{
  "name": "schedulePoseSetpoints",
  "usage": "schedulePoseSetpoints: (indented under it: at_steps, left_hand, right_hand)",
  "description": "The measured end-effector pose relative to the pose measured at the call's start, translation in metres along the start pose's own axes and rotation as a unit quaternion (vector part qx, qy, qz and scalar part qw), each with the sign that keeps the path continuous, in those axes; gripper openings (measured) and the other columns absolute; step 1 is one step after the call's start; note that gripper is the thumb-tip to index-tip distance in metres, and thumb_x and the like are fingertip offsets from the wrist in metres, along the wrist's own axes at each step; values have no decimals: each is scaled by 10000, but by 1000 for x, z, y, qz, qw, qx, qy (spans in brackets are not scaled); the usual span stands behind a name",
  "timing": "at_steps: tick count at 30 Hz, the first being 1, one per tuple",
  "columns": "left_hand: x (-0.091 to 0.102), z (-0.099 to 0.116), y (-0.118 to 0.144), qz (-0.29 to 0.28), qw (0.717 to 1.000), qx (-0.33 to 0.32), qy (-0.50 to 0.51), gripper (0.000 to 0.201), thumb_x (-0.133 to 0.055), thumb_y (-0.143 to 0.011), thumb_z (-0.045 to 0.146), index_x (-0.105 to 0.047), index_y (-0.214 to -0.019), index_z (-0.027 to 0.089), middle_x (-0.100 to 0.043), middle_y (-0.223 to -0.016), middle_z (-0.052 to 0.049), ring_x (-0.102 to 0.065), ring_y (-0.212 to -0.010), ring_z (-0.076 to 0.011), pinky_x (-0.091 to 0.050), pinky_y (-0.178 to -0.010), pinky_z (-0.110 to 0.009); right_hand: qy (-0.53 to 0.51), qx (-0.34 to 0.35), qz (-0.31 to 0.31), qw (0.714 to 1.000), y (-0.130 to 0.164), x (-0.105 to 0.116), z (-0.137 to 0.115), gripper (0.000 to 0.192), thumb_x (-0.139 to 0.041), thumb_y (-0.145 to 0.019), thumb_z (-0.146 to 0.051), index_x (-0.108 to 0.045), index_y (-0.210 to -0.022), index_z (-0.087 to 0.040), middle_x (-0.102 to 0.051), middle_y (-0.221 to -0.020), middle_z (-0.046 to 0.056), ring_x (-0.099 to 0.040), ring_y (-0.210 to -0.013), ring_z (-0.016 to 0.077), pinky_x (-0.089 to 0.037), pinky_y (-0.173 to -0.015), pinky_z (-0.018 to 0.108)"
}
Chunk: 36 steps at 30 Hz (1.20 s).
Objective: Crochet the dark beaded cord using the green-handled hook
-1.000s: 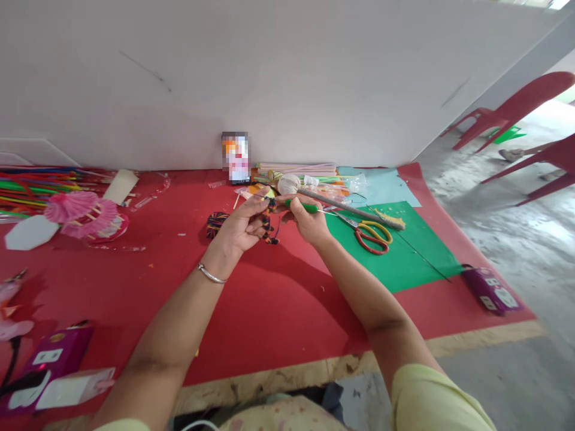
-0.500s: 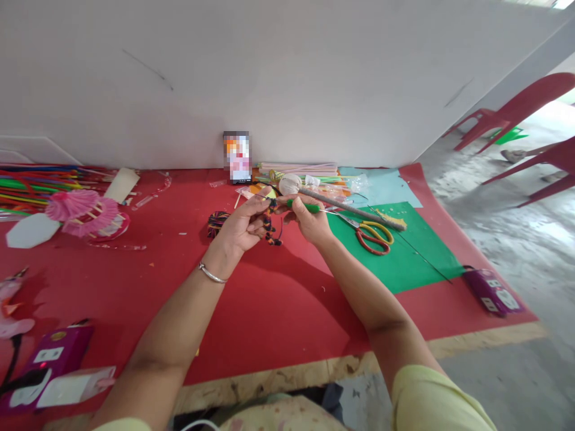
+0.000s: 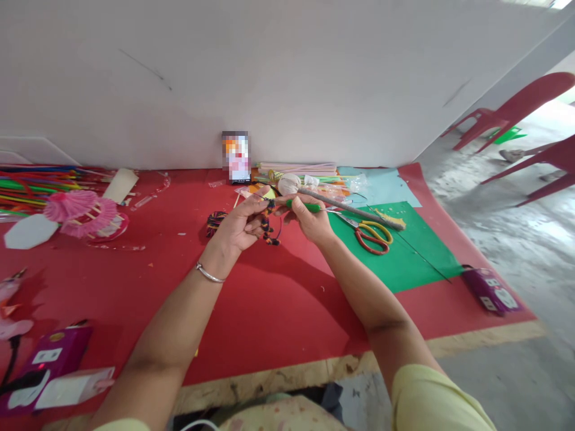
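My left hand pinches a small dark multicoloured yarn piece that hangs between my two hands, above the red mat. My right hand grips a green-handled crochet hook whose tip points left into the yarn piece. A thread runs from the piece to a small ball of the same yarn lying on the mat just left of my left hand. A silver bangle sits on my left wrist.
Red-and-yellow scissors and a long grey stick lie on a green sheet to the right. Coloured straws, pink paper fans, a phone against the wall, purple boxes, and red chairs surround.
Both hands stay in place, with only tiny shifts of the fingers and the hanging yarn piece.
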<state>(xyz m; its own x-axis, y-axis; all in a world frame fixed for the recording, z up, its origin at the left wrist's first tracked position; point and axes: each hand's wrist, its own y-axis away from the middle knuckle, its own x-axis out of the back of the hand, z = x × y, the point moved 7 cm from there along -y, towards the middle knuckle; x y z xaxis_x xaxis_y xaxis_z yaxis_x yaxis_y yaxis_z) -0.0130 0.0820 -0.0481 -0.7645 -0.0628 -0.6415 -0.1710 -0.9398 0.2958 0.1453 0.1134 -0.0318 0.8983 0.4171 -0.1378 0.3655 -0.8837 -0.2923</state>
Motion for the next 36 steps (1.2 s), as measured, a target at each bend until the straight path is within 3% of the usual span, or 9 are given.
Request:
schedulePoseSetpoints:
  at_steps: [5, 13, 19, 28, 36]
  left_hand:
    - [0, 1, 0, -13, 1000, -9, -2, 575, -915, -702, 137, -763, -1251, 213, -578, -606, 126, -254, -340, 4, -152, -382, -161]
    - [-1, 2, 0, -21, 999, -15, -25, 618, -921, -692, 164, -753, -1283, 230, -533, -568, 135, -251, -348, -3, -163, -394, -161]
    - [1, 4, 2, -9, 999, -14, -35, 681, -913, -684, 158, -744, -1340, 235, -550, -601, 133, -261, -351, -8, -173, -393, -186]
    - [2, 5, 2, -10, 998, -20, -53, 642, -895, -692, 170, -758, -1316, 231, -505, -577, 126, -250, -360, -17, -156, -407, -196]
    - [1, 8, 4, -10, 997, -20, -69, 659, -881, -687, 170, -736, -1329, 211, -519, -568, 127, -264, -350, -21, -157, -408, -201]
  right_hand:
    - [0, -1, 4, 1000, 0, 0, -2, 597, -799, -879, -777, -874, -1003, -198, -867, -1064, 116, -827, -830, 207, -643, -605, 265]
    - [-10, 15, -20, 1000, 0, -1, -7, 545, -803, -914, -729, -871, -1001, -195, -856, -946, 95, -838, -810, 198, -615, -590, 229]
    - [2, -5, -28, 1000, -1, 1, -6, 609, -799, -879, -780, -856, -1023, -191, -866, -1001, 104, -804, -713, 174, -629, -582, 251]
    - [18, 26, -80, 996, -2, 1, -13, 578, -785, -933, -728, -854, -1088, -176, -830, -823, 70, -786, -652, 155, -620, -583, 229]
    - [66, 44, -114, 990, -1, 6, -18, 557, -840, -901, -696, -880, -1139, -195, -865, -1041, 101, -816, -792, 176, -627, -638, 239]
